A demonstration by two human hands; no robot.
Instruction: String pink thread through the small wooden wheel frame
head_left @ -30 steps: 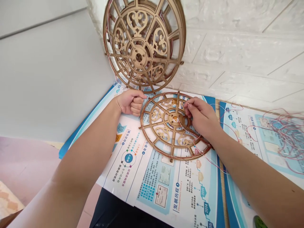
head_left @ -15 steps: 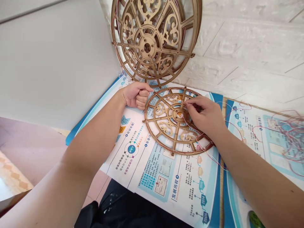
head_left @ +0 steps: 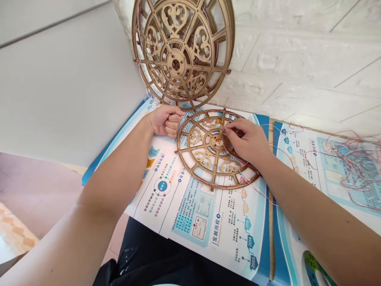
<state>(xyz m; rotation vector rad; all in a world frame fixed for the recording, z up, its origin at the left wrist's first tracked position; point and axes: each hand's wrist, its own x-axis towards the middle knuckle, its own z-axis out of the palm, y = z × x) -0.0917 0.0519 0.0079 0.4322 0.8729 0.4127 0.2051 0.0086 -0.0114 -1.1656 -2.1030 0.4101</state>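
A round gold-brown openwork frame with scrolled ornament lies flat on printed poster sheets. Thin reddish and white wire runs from its hub across the openwork, and more wire follows its rim. My left hand is closed in a fist beside the frame's upper left edge, thumb pressed on the index finger. Whatever it may hold is hidden. Over the frame's right half, my right hand is pinched, thumb and index fingertips together just above the hub. What lies between those fingertips is too small to make out.
Similar round frames lean upright in a stack against the pale wall. A tangle of red and white wires lies at the right on another poster sheet. A grey panel rises at the left. A green round object sits lower right.
The whole view has shifted slightly, so frames and hands appear further left. Both hands keep nearly the same closed poses, and the flat frame stays under the right hand.
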